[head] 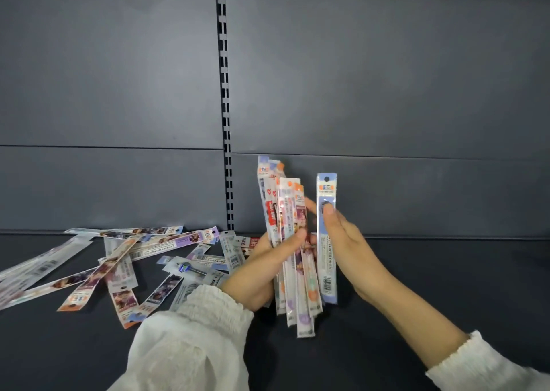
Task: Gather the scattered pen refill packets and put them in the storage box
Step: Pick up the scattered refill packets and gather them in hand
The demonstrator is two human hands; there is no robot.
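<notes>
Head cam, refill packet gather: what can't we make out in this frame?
- Storage box: nowhere in the head view.
- Print on the bundle in the left hand: too small and blurred.
- Loose packets on the shelf: overlapping, and the left edge cuts some off, so no count.
- Blue packet: the right hand hides its rear side.

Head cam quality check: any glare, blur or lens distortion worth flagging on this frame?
Head view: soft glare patches on the dark back panel; wide-angle bowing along the shelf edge; scattered packets at far left look smeared; print on the bundle in the left hand and on the single packet in the right hand is soft, mostly unreadable.
</notes>
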